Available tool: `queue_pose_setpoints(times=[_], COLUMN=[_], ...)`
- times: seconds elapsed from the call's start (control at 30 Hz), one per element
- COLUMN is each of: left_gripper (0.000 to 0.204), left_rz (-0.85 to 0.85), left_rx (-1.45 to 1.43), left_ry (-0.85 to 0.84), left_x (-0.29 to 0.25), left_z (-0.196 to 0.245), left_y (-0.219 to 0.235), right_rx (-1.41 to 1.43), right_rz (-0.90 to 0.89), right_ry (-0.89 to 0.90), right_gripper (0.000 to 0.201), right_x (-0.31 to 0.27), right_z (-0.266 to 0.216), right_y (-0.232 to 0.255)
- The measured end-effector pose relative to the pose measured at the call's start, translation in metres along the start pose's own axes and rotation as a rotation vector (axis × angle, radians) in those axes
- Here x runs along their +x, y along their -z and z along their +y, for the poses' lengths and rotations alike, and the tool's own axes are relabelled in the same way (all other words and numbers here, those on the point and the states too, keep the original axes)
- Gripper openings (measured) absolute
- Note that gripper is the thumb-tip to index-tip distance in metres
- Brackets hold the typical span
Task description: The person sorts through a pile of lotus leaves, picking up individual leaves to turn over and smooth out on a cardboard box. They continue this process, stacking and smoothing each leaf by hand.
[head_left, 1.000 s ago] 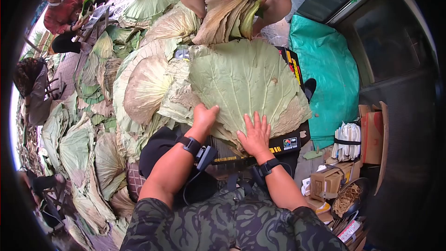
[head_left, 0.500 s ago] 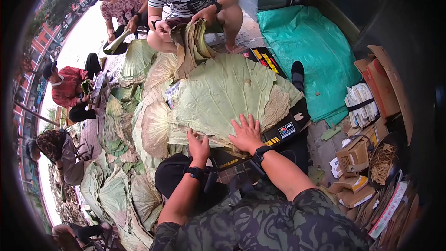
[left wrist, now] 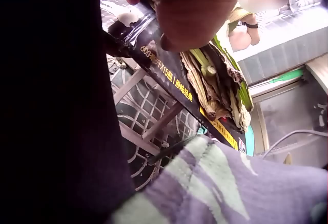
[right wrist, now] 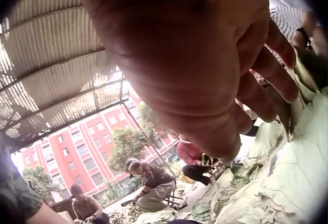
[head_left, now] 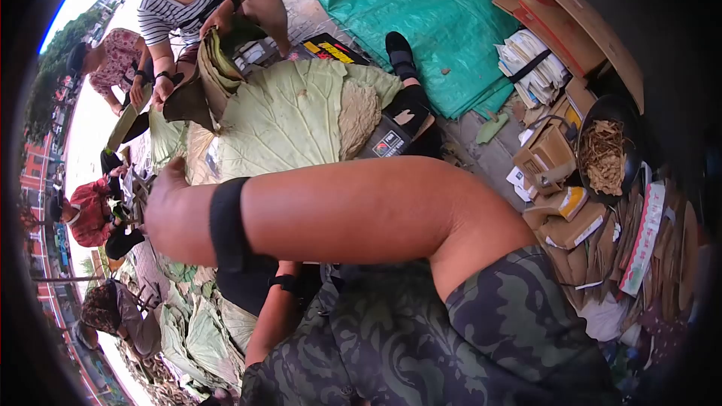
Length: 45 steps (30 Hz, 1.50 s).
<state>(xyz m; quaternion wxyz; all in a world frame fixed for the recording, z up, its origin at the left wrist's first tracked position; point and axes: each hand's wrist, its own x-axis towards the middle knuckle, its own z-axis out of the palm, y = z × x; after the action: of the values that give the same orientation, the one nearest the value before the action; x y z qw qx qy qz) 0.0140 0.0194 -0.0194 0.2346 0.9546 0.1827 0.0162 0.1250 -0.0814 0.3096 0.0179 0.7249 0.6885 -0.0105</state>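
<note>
On the head feed I'm seeing the wearer's R forearm crossing the middle, w/ the R hand (head_left: 174, 210) hanging near the L edge of a big pale-green, brown-blotched dried leaf pile (head_left: 289, 109). That pile is lying fanned out on a black worktop w/ yellow lettering (head_left: 391, 144). R grip is looking wide on its wrist cam: fingers are extending loosely apart, holding nothing I'm making out; can't tell if the tips are touching leaf.

L hand (left wrist: 197, 11) is mostly hiding behind the R forearm up top. On its own cam it's showing only in part, close over the worktop edge & near a stack of rough, cut leaf stalks (left wrist: 210, 80). I'm not able to tell if that grip is narrow, wide or holding smth.

Opp. the wearer, a person in a B&W striped top (head_left: 180, 11) is holding a folded brown-green leaf bundle (head_left: 218, 68) over the pile's far L side. A crinkled teal plastic tarp (head_left: 429, 22) is spreading beyond the worktop. Right of that I'm seeing a strapped bundle of white papers (head_left: 540, 53), flattened brown cardboard (head_left: 587, 22) & a round black pan (head_left: 635, 152) w/ brown shreds.
</note>
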Motion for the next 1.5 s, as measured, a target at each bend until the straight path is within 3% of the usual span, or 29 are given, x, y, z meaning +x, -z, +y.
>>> queue_pose_setpoints(times=[0.03,0.07,0.1,0.2,0.37,0.63,0.73,0.83,0.9,0.93,0.97,1.03,1.1,1.17,1.37,1.5], left_gripper=[0.07,0.07,0.07,0.069,0.068,0.066,0.066,0.065,0.065,0.066,0.066,0.065,0.063,0.062,0.057,0.05], left_rz=[-0.011,-0.015,-0.03,-0.018,0.02,0.032,0.065,0.045,0.112,0.345,0.34,0.333,0.366,0.379,0.48,0.487], left_rx=[-0.008,-0.005,-0.012,0.014,0.012,-0.011,-0.046,-0.158,-0.194,-0.001,-0.055,-0.099,-0.142,-0.191,-0.251,-0.326], left_ry=[0.005,0.017,0.01,-0.006,0.045,0.081,0.099,0.199,0.251,0.115,0.155,0.195,0.138,0.125,0.022,-0.068], left_x=[0.002,0.006,0.005,0.007,0.008,0.005,0.003,-0.002,0.003,0.0,-0.002,0.0,0.004,0.015,0.06,0.089], left_z=[-0.003,-0.009,-0.01,-0.014,-0.022,-0.03,-0.033,-0.04,-0.041,-0.016,-0.008,0.002,0.015,0.023,0.033,0.04], left_y=[-0.003,-0.003,-0.006,-0.002,0.002,0.005,0.006,-0.003,-0.015,-0.004,-0.001,0.002,0.007,0.012,0.046,0.065], right_rx=[-0.208,-0.425,-0.437,-0.307,-0.262,-0.162,-0.027,0.286,0.543,0.711,0.882,1.083,1.178,1.207,1.189,1.171], right_rz=[-0.173,-0.146,-0.191,-0.35,-0.483,-0.471,-0.279,0.127,0.546,0.777,1.012,1.349,1.466,1.518,1.616,1.605], right_ry=[-0.14,0.035,0.103,0.137,0.186,0.149,0.01,-0.13,-0.201,-0.248,-0.233,0.035,0.248,0.317,0.272,0.153], right_gripper=[0.058,0.054,0.054,0.054,0.054,0.054,0.054,0.054,0.054,0.055,0.055,0.055,0.055,0.055,0.055,0.055], right_x=[0.049,-0.009,-0.032,-0.077,-0.09,-0.101,-0.085,-0.083,-0.093,-0.106,-0.119,-0.143,-0.159,-0.163,-0.146,-0.095], right_z=[-0.012,-0.019,-0.025,-0.024,-0.022,-0.013,0.001,0.018,0.035,0.041,0.043,0.04,0.036,0.032,0.049,0.056], right_y=[0.018,0.041,0.054,0.043,0.023,0.006,-0.005,-0.023,-0.017,-0.011,-0.006,0.005,0.015,0.011,-0.007,-0.005])
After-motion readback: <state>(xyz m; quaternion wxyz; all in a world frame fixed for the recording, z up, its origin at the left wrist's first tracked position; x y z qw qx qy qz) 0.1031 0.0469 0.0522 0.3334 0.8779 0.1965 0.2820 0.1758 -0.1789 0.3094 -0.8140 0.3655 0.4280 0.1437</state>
